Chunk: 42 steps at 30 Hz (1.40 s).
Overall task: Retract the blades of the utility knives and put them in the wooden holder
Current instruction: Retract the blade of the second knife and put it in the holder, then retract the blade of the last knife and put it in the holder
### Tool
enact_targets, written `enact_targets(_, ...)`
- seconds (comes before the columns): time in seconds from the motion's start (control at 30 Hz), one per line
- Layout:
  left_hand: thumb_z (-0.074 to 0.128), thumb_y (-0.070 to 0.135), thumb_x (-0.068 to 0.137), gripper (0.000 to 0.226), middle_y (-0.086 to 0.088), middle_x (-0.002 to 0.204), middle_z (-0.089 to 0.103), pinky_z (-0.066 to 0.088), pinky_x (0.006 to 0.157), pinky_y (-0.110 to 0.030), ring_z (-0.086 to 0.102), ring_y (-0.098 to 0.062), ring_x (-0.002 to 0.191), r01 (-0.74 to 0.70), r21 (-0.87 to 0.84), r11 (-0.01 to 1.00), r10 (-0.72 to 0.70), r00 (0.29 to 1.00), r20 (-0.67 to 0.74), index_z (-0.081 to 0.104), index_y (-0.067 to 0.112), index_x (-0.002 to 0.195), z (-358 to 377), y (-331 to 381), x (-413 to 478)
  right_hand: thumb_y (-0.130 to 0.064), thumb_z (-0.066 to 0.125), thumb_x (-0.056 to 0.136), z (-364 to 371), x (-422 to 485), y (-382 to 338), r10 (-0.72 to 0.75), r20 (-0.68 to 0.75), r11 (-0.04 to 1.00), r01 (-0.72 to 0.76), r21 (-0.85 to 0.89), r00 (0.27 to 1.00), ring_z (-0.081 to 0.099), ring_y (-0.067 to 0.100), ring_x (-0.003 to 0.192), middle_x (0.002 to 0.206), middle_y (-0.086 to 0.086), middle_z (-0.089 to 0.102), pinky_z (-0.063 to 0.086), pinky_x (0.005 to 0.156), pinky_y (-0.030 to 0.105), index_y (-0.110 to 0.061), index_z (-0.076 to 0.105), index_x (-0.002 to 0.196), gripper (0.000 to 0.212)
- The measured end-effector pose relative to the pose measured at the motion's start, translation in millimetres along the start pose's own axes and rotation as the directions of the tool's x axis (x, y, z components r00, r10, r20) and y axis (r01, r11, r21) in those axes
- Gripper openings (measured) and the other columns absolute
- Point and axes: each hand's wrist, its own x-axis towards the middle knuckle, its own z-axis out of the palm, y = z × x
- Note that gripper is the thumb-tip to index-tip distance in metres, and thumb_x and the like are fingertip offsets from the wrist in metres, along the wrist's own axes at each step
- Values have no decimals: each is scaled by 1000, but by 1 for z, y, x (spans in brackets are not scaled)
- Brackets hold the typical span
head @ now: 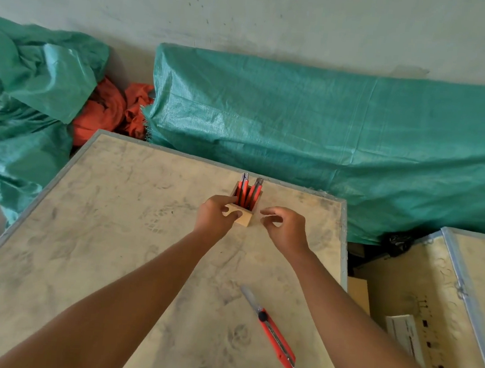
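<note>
Nearest the camera, a red utility knife with a black slider lies flat on the dusty, metal-edged wooden tabletop, its silver blade extended toward the far left. Beyond it, the left hand has its grip closed on the near-left corner of the small square wooden holder, where several red knives stand upright. The right hand hovers just beside the holder, fingers curled loosely, grip empty. Farther back lie green woven tarpaulins.
</note>
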Motion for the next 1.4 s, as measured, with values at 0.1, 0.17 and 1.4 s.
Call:
enact_targets(0.1,77,28,83,38,5,119,69,52,78,-23,67,-12,97,5,-76,997,-5,1000,4,70,22,120,7,2,-41,-2,80,83,-12,-34,11,90,50,995,-93,48,995,76,18,83,105,5,80,48,72,0,-9,81,101,19)
enact_targets(0.17,77,32,82,36,8,113,70,53,78,-22,68,-9,95,21,-101,995,-20,1000,20,72,23,117,18,-2,-72,-4,81,83,-17,-56,18,159,109,983,-167,70,981,74,13,80,106,2,78,49,70,2,-12,80,103,21)
enact_targets(1.4,75,17,84,20,-1,113,60,51,93,-41,58,-21,109,-195,222,955,143,963,230,78,27,100,80,-90,-126,1,68,88,13,-182,58,347,466,901,-427,74,814,72,8,96,100,-7,80,56,87,24,-19,80,100,26)
